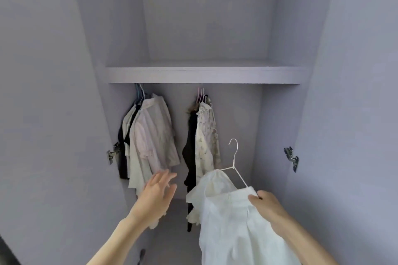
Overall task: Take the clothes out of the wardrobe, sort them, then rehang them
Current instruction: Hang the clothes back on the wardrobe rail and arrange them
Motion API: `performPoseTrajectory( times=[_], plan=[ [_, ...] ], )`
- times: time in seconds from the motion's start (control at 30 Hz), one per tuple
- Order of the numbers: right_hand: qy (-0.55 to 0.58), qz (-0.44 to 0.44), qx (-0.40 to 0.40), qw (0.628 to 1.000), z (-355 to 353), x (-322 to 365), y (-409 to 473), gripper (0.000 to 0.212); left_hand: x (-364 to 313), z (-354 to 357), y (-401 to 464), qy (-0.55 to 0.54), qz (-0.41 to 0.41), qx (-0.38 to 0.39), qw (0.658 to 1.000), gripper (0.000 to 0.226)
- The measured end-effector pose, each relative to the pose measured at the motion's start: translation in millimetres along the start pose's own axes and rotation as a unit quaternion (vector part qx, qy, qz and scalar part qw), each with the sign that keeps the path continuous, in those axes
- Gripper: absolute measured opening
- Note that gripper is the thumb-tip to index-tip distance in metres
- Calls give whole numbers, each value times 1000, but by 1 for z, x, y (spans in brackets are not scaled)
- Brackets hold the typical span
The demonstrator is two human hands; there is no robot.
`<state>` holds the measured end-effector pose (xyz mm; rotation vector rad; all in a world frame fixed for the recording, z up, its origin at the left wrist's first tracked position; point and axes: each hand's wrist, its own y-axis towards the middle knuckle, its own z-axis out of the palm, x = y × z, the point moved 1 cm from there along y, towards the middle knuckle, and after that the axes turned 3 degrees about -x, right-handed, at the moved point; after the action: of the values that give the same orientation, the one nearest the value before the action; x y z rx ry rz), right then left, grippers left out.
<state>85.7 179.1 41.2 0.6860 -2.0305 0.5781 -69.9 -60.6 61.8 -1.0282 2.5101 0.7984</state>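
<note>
My right hand (266,204) grips a white blouse (228,221) at its shoulder, on a white wire hanger (234,161), in front of the wardrobe at the lower right. My left hand (158,191) is stretched out with straight fingers, just below the hem of a pale pink shirt (153,135). That shirt hangs at the front of a left group with light and dark garments behind it. A second group hangs in the middle: a floral cream blouse (206,135) and a black garment (190,146).
A lilac shelf (202,74) runs across above the hanging clothes and hides the rail. Both wardrobe doors stand open, with metal hinges at the left (113,153) and right (291,158). To the right of the floral blouse nothing hangs.
</note>
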Motion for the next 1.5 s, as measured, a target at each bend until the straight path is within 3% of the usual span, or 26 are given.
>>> performPoseTrajectory(
  times=[0.23,0.37,0.67,0.77,0.93,1.23,1.5],
  plan=[
    [15,-50,-39,998,-2,34,53,28,-28,0,90,54,81,-83,992,42],
    [49,-69,-79,993,-3,55,106,26,-36,-8,165,118,144,-160,969,43],
    [37,-156,-121,980,-15,114,236,26,-59,-25,299,203,148,-239,938,52],
    [16,-169,-132,977,-15,134,274,16,-63,-31,328,208,141,-249,935,56],
    [8,-157,-142,977,-12,159,324,27,-42,-13,354,184,130,-226,948,54],
    [-5,-100,-142,985,12,152,373,30,-28,5,366,195,153,-296,922,52],
    [-94,-118,-137,979,28,135,377,33,-26,10,370,208,157,-313,913,51]
  ],
)
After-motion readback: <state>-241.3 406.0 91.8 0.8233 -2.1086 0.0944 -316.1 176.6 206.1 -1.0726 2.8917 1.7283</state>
